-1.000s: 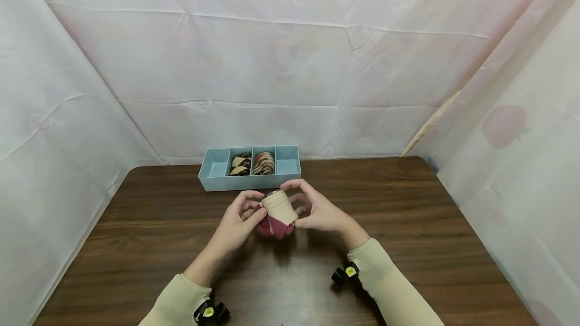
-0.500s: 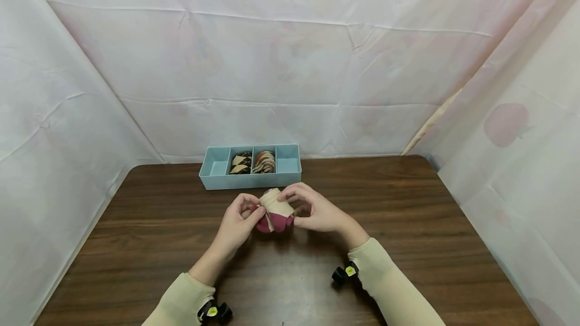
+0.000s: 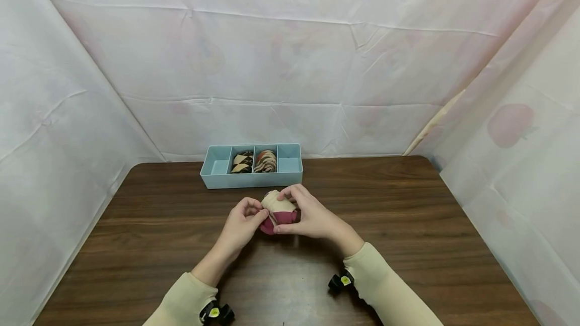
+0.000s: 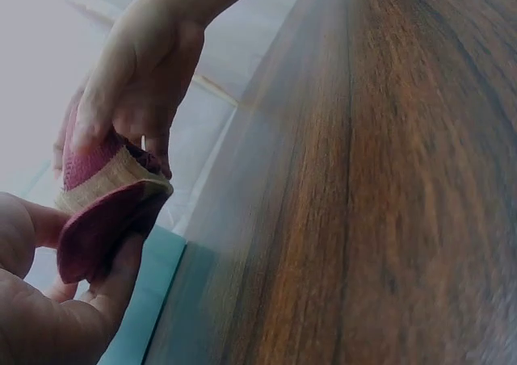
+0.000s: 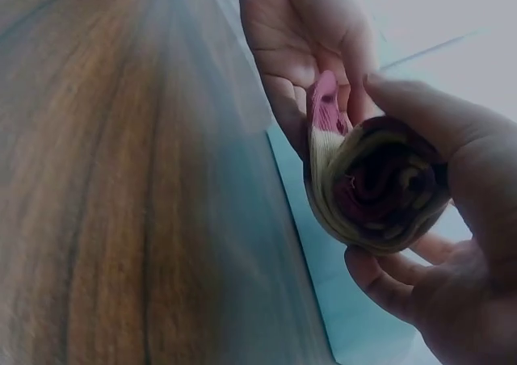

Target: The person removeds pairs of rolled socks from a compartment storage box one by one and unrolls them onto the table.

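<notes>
A rolled pair of socks (image 3: 280,204), cream with maroon parts, is held between both hands over the table. My left hand (image 3: 239,224) pinches a maroon flap at the roll's left side. Thumb and fingers of my right hand (image 3: 315,217) curl round the roll from the right. In the right wrist view, the spiral end of the sock roll (image 5: 380,189) faces the camera, with a pink-tipped loose end reaching to the left hand. The left wrist view shows the maroon flap (image 4: 101,229) standing away from the cream band.
Behind the hands, a light blue divided box (image 3: 251,181) stands near the table's back edge. Its two middle compartments hold a black-and-cream patterned sock roll (image 3: 242,163) and a striped sock roll (image 3: 266,162). White curtains (image 3: 290,64) surround the wooden table (image 3: 136,230).
The right hand has shifted its grip, its thumb moving left across the front of the roll. The roll has tilted and shows more maroon in front. The left hand keeps its pinch.
</notes>
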Available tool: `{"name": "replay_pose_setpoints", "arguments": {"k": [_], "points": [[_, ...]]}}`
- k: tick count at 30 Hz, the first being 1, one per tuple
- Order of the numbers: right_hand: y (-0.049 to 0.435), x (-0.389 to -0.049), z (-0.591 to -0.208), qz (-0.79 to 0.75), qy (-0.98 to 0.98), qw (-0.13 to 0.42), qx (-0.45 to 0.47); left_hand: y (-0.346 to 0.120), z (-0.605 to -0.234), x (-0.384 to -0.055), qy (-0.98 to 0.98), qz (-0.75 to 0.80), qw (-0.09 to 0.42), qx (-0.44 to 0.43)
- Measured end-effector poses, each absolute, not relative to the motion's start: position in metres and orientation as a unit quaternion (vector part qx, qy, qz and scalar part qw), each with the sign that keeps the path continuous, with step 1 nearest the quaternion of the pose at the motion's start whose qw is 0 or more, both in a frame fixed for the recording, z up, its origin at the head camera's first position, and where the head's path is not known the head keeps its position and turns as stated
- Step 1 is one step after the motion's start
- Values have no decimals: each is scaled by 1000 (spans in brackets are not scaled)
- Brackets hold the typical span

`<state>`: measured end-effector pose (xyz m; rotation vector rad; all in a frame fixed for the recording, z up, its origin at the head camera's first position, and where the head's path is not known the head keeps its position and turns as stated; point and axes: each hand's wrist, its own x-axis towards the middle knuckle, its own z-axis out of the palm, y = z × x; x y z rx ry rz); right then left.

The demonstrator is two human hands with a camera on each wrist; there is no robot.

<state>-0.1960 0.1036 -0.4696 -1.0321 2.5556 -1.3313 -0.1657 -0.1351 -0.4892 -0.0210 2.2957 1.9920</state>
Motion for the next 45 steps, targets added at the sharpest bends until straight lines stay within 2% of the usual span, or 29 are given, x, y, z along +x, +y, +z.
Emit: {"name": "replay_pose_setpoints", "arguments": {"k": [7, 16, 26, 33, 45], "points": [[105, -199, -476, -406, 843, 29, -352, -136, -491, -165, 776, 625, 90, 3], [111, -205, -484, -380, 850, 78, -357, -143, -495, -165, 810, 569, 139, 33], [118, -212, -488, -379, 858, 86, -336, -147, -494, -165, 835, 530, 133, 67], [120, -213, -488, -398, 850, 100, -331, -147, -497, -166, 833, 537, 121, 52], [122, -213, -487, -418, 836, 139, -327, -148, -495, -164, 846, 511, 132, 76]]}}
